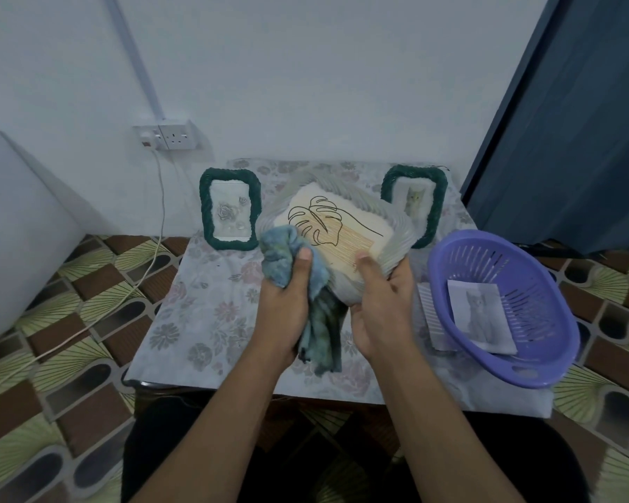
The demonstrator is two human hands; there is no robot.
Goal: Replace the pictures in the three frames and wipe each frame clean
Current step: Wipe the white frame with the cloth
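Over the table (204, 306)'s near half, gripping a cloth (278, 255) in the left hand (287, 303), pressing it against the pale frame (396, 226)'s lower-left edge; clamping the lower-right rim in the right hand (382, 310). Leaving open tabletop leftward. Farther back, tilting between the left green frame (229, 208) and the right green frame (413, 205), perhaps touching the latter.

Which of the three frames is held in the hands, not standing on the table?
The pale frame with the leaf drawing: the right hand grips it, the left hand presses a blue cloth on it. The dark green frames stand.
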